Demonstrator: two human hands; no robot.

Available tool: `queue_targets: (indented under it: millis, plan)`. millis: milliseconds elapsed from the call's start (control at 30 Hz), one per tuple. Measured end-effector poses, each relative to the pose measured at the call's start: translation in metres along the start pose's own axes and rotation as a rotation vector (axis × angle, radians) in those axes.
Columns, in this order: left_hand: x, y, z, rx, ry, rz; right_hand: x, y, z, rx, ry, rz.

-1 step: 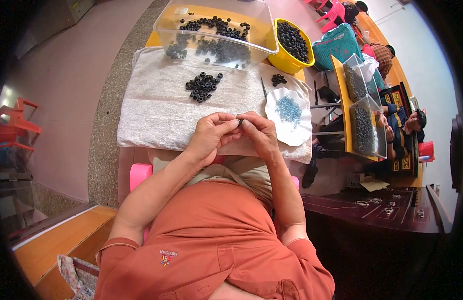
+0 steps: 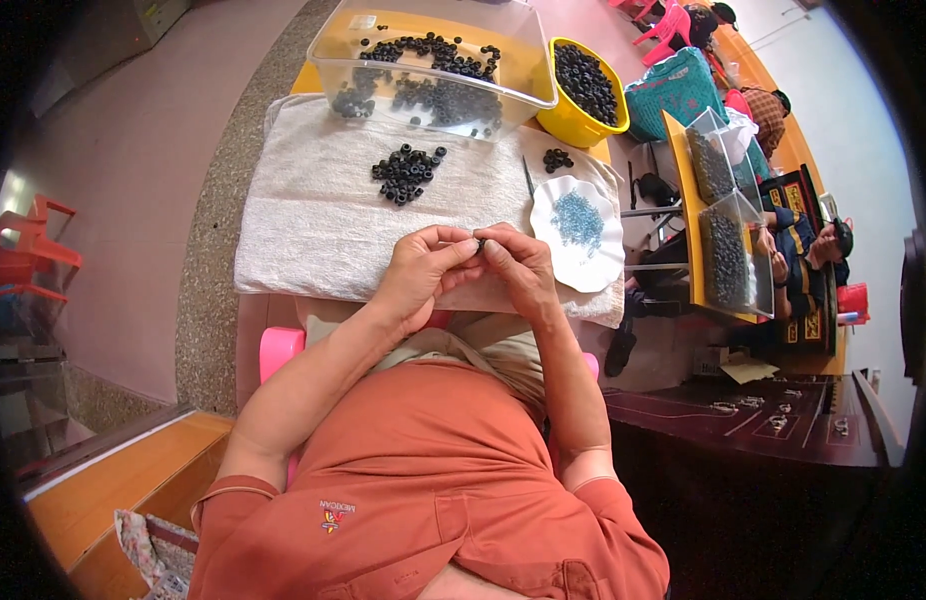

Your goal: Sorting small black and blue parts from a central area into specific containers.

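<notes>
Over the near edge of a white towel (image 2: pixel 313 200), my left hand (image 2: pixel 430 267) and my right hand (image 2: pixel 520 266) meet at the fingertips. Both are closed in a pinch around a small black ring-shaped piece (image 2: pixel 481 244), mostly covered by the fingers. Ahead on the towel lies a pile of similar black pieces (image 2: pixel 408 173). Beside my right hand, a white wavy-rimmed plate (image 2: pixel 600 268) bears small pale-blue bits (image 2: pixel 578 220). A smaller cluster of black pieces (image 2: pixel 557 160) is just beyond the plate, near a thin dark pointed tool (image 2: pixel 528 174).
At the table's far side stand a clear plastic bin (image 2: pixel 433 100) and a yellow tub (image 2: pixel 573 128), both with black pieces. A teal bag (image 2: pixel 673 95) is behind. To the right, another person's hands (image 2: pixel 773 250) are by clear boxes (image 2: pixel 725 255). A red chair (image 2: pixel 33 250) stands left.
</notes>
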State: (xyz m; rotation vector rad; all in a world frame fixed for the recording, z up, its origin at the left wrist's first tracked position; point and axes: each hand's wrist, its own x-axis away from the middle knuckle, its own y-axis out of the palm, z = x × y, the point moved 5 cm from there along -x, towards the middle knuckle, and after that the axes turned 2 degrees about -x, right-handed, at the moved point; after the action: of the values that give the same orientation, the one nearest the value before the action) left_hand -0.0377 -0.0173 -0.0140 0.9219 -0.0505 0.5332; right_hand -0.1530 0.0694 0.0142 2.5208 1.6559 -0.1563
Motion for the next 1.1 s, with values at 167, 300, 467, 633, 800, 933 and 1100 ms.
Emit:
queue_targets:
  millis: [167, 300, 467, 633, 800, 933, 1100]
  plan:
    - [0.0006, 0.0017, -0.0013, 0.009, -0.008, -0.006, 0.0005, -0.0048, 0.0065, -0.009, -0.018, -0.003]
    - [0.001, -0.0003, -0.0015, 0.009, -0.014, 0.001, 0.0008, -0.0043, 0.0065, -0.08, 0.01, -0.002]
    - [0.0007, 0.0, -0.0013, -0.002, -0.032, 0.008, 0.0013, -0.005, 0.0055, -0.072, 0.003, -0.016]
    - [0.0013, 0.0016, 0.0004, -0.019, -0.029, 0.011, 0.0015, -0.0058, 0.002, -0.075, 0.014, 0.006]
    - [0.0014, 0.0006, 0.0001, -0.039, -0.023, 0.027, 0.0016, -0.0076, 0.0, -0.023, -0.016, 0.012]
    - [0.0017, 0.0004, 0.0001, -0.041, -0.018, 0.036, 0.0022, -0.0085, -0.0003, -0.024, -0.024, 0.023]
    - [0.002, 0.0004, 0.0003, -0.047, -0.002, 0.042, 0.0025, -0.0095, -0.0019, 0.013, -0.071, 0.047]
